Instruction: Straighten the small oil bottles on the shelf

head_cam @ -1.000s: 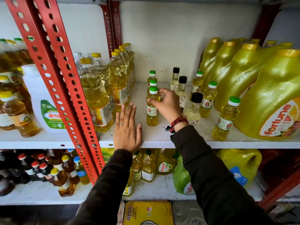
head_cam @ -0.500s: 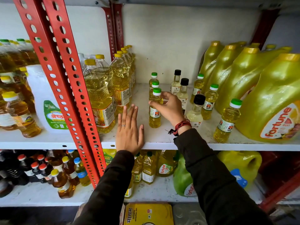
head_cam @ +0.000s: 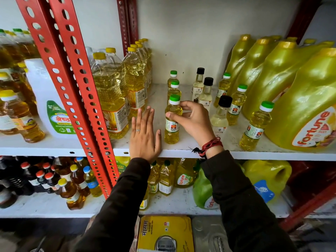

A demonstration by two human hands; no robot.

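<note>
Three small green-capped bottles are standing in a file running from the shelf [head_cam: 181, 152] front toward the back wall, and the right hand [head_cam: 192, 120] is working on the front bottle [head_cam: 171, 120]. Grip state: thumb and fingertips are closing lightly on the bottle's shoulder and upper body, not a full wrap; the bottle is standing upright on the shelf, base down, label facing forward. The left hand [head_cam: 144, 135] is lying flat and released on the shelf edge just beside the bottle, holding nothing.

Step in hand, as judged: nudging or twisting the front bottle so it is lining up with the middle bottle [head_cam: 174, 90] and the rear bottle [head_cam: 173, 76]. The next move is probably calling for a small turn or slide and a clean release without tipping it, then attention to the looser groups to the right: three black-capped bottles [head_cam: 221, 113] and several more green-capped ones, including one [head_cam: 256, 126] standing alone near the front edge beside the big yellow jug [head_cam: 307, 106].

Hard to make out: the front bottle's right side is hiding behind the fingers, so exact contact is unclear. The rear bottle is partly hiding behind the one in front. The jugs are running off the frame at right.
</note>
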